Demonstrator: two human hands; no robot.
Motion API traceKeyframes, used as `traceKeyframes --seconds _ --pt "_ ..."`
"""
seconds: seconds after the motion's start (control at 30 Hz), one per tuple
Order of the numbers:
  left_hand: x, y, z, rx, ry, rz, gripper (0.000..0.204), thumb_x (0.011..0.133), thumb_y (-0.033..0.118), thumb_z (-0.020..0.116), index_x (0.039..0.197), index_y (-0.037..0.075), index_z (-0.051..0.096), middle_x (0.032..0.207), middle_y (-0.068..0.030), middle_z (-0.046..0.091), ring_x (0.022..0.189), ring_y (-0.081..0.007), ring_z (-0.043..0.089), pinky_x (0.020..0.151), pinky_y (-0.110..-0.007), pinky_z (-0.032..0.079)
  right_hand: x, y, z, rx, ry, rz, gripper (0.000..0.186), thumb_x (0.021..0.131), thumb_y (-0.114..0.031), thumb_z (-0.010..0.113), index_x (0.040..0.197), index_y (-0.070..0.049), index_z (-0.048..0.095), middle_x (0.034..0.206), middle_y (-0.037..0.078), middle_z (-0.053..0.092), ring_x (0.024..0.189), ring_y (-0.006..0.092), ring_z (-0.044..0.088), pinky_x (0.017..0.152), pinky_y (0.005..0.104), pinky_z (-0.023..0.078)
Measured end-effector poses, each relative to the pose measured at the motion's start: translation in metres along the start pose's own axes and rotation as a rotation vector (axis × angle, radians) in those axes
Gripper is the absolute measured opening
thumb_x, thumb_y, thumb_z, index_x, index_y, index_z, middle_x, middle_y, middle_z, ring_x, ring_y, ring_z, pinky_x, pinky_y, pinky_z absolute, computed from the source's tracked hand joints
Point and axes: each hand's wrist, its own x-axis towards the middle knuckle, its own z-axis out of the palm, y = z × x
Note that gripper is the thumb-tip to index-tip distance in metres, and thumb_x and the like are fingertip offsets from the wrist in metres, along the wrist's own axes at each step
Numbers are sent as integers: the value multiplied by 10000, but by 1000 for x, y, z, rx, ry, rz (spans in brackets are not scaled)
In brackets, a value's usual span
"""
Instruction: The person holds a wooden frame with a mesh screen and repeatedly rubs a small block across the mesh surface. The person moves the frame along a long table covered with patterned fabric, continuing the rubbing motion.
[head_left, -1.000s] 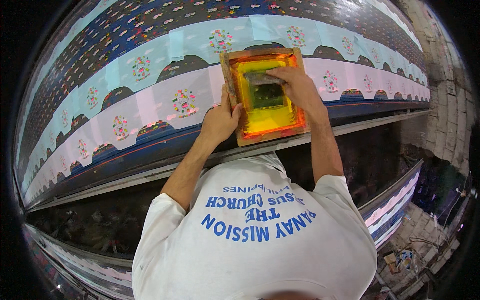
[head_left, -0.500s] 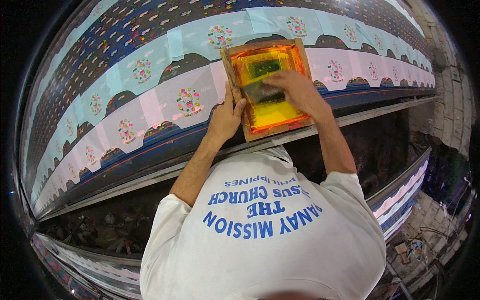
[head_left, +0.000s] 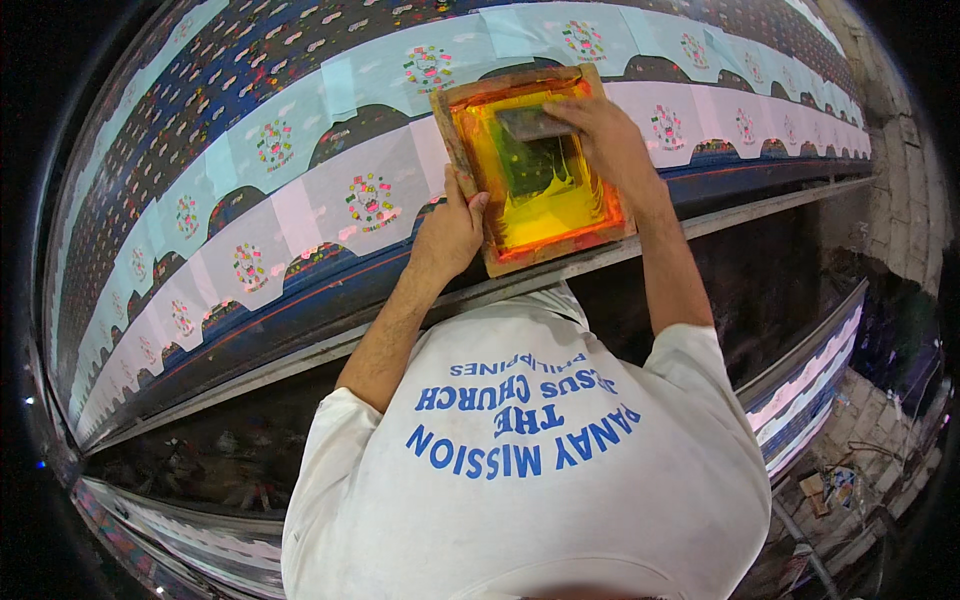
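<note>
In the upper middle of the frame a wooden printing frame (head_left: 530, 165) lies flat on a long printing table (head_left: 300, 200) covered with pale fabric pieces (head_left: 340, 190), each already carrying a small round multicoloured motif. The left hand (head_left: 450, 232) grips the frame's left rail, fingers curled over the wood and thumb along its edge, holding it down. The right hand (head_left: 600, 140) sits at the far end of the screen, fingers pressed together and closed over a squeegee (head_left: 530, 122). It looks like the ink pull is at hand, with the blade standing at the top of the screen. The next move would seem to call for even pressure down the mesh toward the near rail while the left hand keeps the frame from shifting off its piece. The frame acts as a shallow tray: inside, the mesh glows yellow and orange, with a dark green patch (head_left: 525, 165) toward the middle and ink smeared around it; how much loose ink lies there I cannot tell.
</note>
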Motion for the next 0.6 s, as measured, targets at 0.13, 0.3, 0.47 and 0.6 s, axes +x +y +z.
traceKeyframes --seconds 0.13,0.3,0.47,0.6 --pt "3 8 -10 52 -18 -6 777 1167 416 492 1623 -167 253 852 -367 736 823 -563 744 752 -644 603 32 8 1 -44 -153 82 615 928 73 676 1463 -226 727 1456 85 722 1358 324 663 1146 448 556" --pt "9 5 -15 -59 -84 -87 795 1128 415 565 1627 -118 251 959 -390 746 904 -559 757 811 -620 613 8 -7 -10 72 -274 184 630 895 73 683 1449 -223 737 1441 95 726 1338 334 668 1133 448 561" --pt "16 0 -11 -246 -68 -143 891 1074 390 665 1674 -61 185 917 -281 776 752 -410 780 700 -507 633 -81 -45 -12 65 -279 158 582 859 67 685 1387 -163 768 1391 100 738 1297 337 681 1117 456 560" --pt "15 12 -10 -206 -34 -139 1044 991 364 716 1725 -28 87 1015 -312 794 931 -507 784 844 -561 633 -117 -64 -11 94 -202 192 566 850 47 711 1381 -143 767 1377 92 734 1297 329 677 1134 456 545"
